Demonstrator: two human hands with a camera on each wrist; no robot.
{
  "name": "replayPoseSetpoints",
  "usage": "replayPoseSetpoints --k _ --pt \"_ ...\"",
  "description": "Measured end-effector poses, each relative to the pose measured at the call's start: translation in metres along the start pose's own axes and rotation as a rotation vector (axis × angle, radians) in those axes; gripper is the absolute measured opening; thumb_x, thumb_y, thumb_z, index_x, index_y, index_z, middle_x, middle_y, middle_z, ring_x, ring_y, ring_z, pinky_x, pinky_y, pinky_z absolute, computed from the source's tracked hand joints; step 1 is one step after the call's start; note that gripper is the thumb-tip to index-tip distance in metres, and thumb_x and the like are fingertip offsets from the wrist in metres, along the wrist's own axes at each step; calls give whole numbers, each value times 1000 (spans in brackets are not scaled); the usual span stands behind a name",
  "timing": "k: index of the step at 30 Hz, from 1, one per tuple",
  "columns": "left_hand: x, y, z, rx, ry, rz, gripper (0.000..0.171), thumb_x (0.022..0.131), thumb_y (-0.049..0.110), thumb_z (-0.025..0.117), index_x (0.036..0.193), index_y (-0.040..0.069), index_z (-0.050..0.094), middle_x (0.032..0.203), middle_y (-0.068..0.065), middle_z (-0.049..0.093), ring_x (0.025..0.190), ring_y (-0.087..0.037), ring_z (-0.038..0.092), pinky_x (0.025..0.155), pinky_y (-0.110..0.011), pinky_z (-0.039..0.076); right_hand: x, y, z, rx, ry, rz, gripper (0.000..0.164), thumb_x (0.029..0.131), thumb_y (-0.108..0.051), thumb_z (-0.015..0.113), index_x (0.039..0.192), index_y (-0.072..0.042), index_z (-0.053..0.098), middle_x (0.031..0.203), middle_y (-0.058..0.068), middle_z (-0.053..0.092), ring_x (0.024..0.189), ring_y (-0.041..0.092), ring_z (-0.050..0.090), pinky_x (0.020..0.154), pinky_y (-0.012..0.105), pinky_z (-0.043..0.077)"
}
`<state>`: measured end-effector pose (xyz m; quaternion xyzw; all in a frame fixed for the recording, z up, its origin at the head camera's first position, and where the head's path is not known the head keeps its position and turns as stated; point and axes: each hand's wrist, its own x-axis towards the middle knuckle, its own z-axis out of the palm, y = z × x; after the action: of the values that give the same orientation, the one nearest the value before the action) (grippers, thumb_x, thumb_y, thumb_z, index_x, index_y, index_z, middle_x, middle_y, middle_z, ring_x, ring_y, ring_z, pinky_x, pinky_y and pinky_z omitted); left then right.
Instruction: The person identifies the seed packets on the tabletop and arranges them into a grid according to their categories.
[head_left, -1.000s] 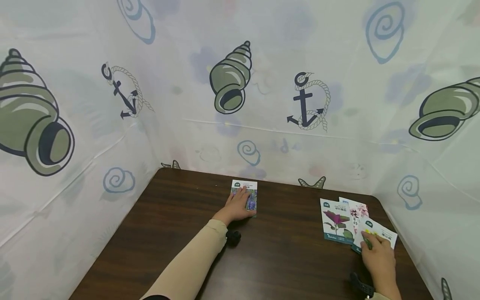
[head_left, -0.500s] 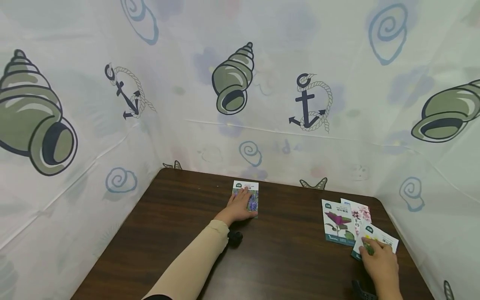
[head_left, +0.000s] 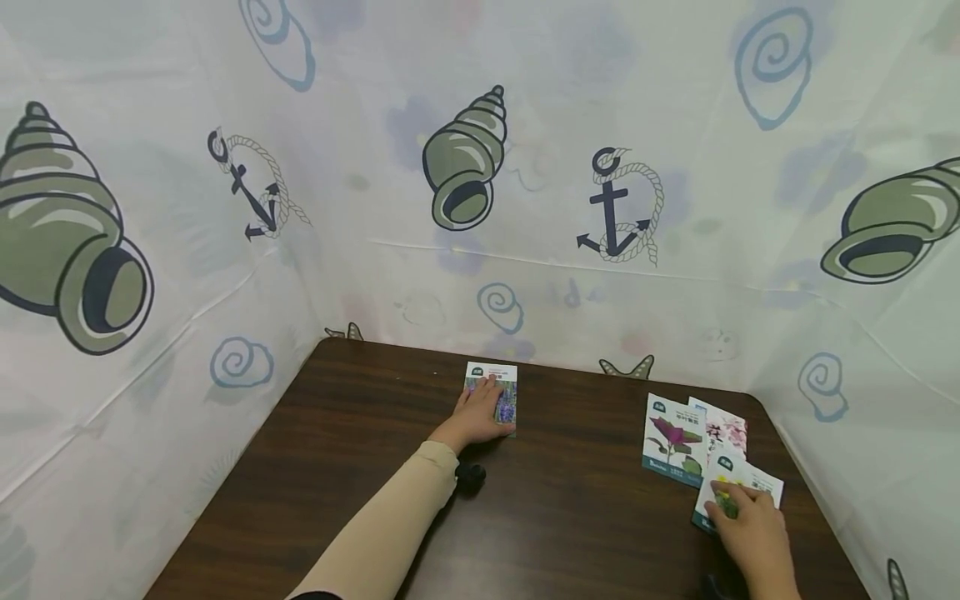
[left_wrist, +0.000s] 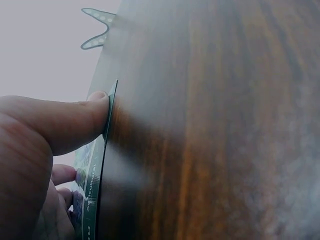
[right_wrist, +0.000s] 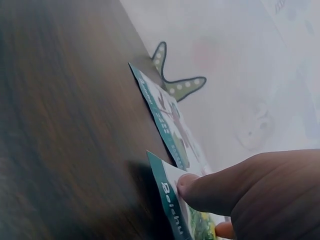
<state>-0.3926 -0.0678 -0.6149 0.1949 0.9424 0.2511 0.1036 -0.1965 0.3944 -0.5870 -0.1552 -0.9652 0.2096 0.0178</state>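
My left hand rests with spread fingers on a purple-flower seed packet near the table's back edge. In the left wrist view, its thumb touches the rim of that packet. At the right, fingertips and thumb of my right hand press on the face of a yellow-flower seed packet, which lies tilted; the palm covers its lower right. The right wrist view has the thumb on this packet. Just behind lie a magenta-flower packet and a pink-blossom packet, which the other two partly overlap.
The dark wooden table runs up to a pale printed curtain behind and on both sides. Bare tabletop lies between the left packet and the right group. A black wrist device sits beneath the left wrist.
My right hand has slid the yellow-flower packet left and toward me. The magenta-flower packet has turned slightly, and the pink-blossom packet has shifted a little right. My left hand stays put.
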Motion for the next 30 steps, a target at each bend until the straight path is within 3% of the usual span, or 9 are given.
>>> replayPoseSetpoints --k 8,30 --pt "-1 0 0 -19 1 3 98 102 54 72 176 14 23 186 -9 2 174 -30 0 139 -59 -3 -11 -15 3 -17 -65 3 56 100 -35 78 144 -3 67 145 47 45 131 70 43 108 82 39" --pt "-2 1 -2 -20 16 6 98 100 55 74 175 14 26 186 -9 5 173 -32 3 139 -60 -1 -42 -63 18 -74 -96 -160 49 95 -35 86 135 -10 75 128 33 61 113 49 61 94 70 52"
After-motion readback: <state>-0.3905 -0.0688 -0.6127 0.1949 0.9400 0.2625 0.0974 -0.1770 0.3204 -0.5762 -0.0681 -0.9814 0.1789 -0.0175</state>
